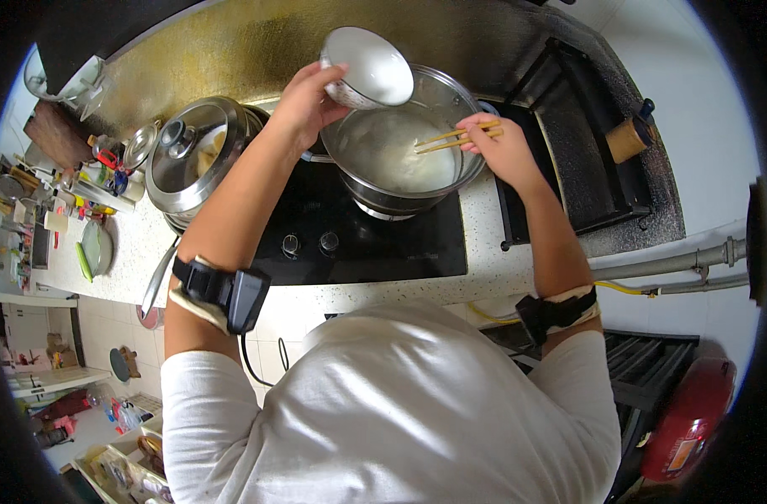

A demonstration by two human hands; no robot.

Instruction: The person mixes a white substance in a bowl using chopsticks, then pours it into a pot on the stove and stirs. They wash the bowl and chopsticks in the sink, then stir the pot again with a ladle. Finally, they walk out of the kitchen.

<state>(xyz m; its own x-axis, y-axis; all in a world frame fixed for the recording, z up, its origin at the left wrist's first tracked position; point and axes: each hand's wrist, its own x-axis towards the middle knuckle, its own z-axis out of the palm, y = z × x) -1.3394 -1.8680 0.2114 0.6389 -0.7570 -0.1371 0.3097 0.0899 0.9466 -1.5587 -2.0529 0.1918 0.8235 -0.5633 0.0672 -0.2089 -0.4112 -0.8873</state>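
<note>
A white bowl (378,68) with a patterned outside is tilted over the back left rim of a large metal pot (358,179); my left hand (314,104) grips it by its side. In my right hand (494,142) is a pair of wooden chopsticks (443,140), their tips just over or in the cloudy, pale liquid (399,154) inside the pot. Steam or glare blurs the liquid, so I cannot tell whether the tips touch it. The pot stands on a black glass cooktop (371,252).
A lidded pan (197,154) with a long handle stands left of the pot. Bottles and a small bowl (97,246) with a green vegetable (83,261) are farther left on the speckled counter (134,242). A black metal rack (585,214) stands at the right.
</note>
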